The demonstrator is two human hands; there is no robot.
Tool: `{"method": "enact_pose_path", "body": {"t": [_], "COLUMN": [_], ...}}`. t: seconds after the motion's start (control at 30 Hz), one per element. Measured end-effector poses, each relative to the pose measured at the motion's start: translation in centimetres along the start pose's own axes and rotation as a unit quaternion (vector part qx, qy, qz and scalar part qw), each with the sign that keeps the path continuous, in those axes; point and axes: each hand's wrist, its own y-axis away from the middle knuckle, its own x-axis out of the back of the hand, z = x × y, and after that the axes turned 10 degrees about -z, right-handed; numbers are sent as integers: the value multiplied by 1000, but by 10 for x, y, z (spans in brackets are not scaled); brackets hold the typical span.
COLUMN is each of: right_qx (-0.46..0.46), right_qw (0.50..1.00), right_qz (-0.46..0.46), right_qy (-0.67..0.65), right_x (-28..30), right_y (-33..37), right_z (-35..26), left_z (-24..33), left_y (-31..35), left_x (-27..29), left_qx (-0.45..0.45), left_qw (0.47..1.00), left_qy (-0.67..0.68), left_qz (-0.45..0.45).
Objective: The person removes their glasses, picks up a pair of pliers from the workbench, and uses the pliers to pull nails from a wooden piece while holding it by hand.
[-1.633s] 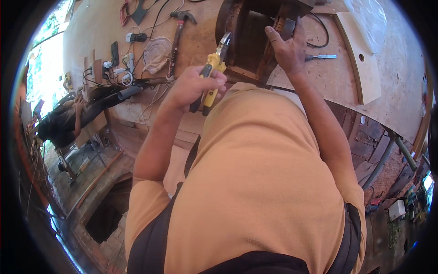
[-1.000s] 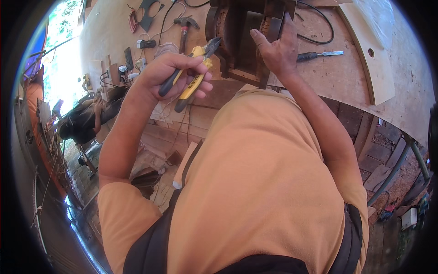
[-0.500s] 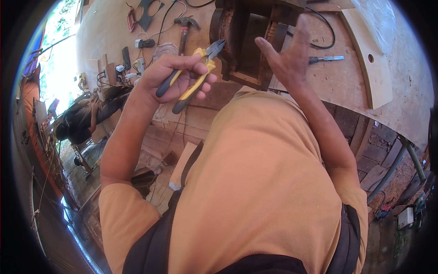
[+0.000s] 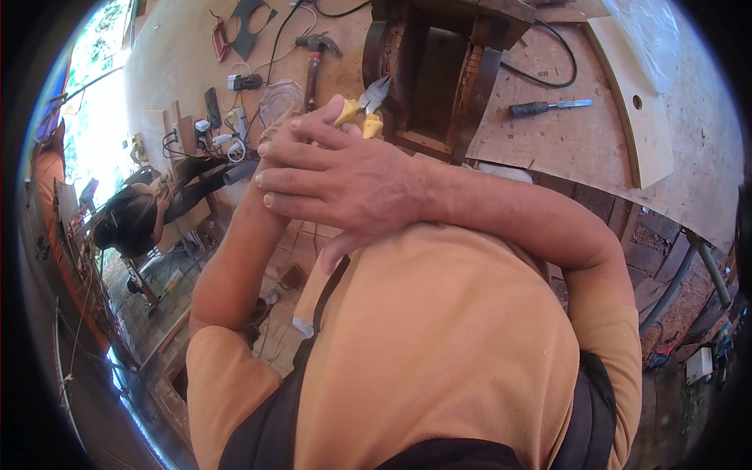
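Note:
Diagonal cutting pliers point(image 4: 375, 95) with yellow-and-black handles are gripped in my left hand point(image 4: 332, 109). Their jaws are parted and point toward the dark wooden piece point(image 4: 461, 74) on the bench. My right hand point(image 4: 341, 176) lies across my left hand and wrist, fingers outstretched and nothing in it. It hides most of the left fingers and the handle ends. A claw hammer point(image 4: 313, 66) rests just beyond my left hand. To the right of the wooden piece lies a chisel point(image 4: 548, 107) with a dark handle.
On the right of the bench is a pale board point(image 4: 638, 102) with a hole, partly under clear plastic point(image 4: 646, 35). Black cable point(image 4: 568, 59) curls nearby. Plugs and an adapter point(image 4: 245, 81) lie at left. Another person point(image 4: 133, 215) is low at far left.
My right hand has swung left, from beside the wooden piece onto my left hand and wrist, uncovering the chisel. The pliers stay in my left hand.

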Motion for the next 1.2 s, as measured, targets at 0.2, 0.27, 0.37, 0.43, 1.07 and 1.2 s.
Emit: {"method": "enact_pose_path", "body": {"t": [0.2, 0.27, 0.37, 0.43, 1.07, 1.2], "right_qx": [-54, -70, -38, -46, -168, -122], "right_qw": [994, 993, 996, 997, 979, 991], "right_qz": [46, 37, 32, 24, -74, -18], "right_qy": [84, 91, 67, 51, -86, -46], "right_x": [-8, -4, 4, 8, 27, 12], "right_y": [0, 1, 2, 2, -7, 3], "right_z": [5, 2, 5, 4, 7, 8], "left_z": [0, 0, -1, -5, -20, -42], "left_y": [10, 10, 15, 17, -3, -5], "left_x": [-12, -6, 2, -2, 7, -1], "left_qx": [-56, -67, -81, -88, -150, -159], "left_qw": [995, 995, 995, 995, 986, 984], "left_qy": [83, 77, 63, 50, -30, -29], "left_qz": [20, 14, 3, -4, -68, -74]}}
